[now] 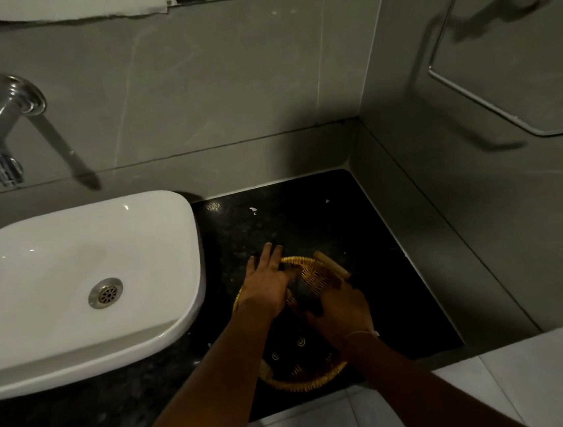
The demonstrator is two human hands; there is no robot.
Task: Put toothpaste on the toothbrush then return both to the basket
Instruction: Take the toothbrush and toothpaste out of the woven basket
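Note:
A round wicker basket (318,380) sits on the black counter near its front edge. Both my hands are inside it. My left hand (266,288) lies over the basket's left rim with its fingers spread and pointing away from me. My right hand (342,310) is curled in the middle of the basket. A light wooden toothbrush handle (331,267) sticks out of it past the far rim. A dark tube-like thing (307,295) lies between my hands. Dark packets with small logos (286,354) lie in the near part. The brush head is hidden.
A white basin (84,284) with a metal drain stands left of the basket, close to my left forearm. A chrome tap (1,137) juts from the wall above it. A metal towel ring (486,66) hangs on the right wall. Black counter (308,217) stretches behind the basket.

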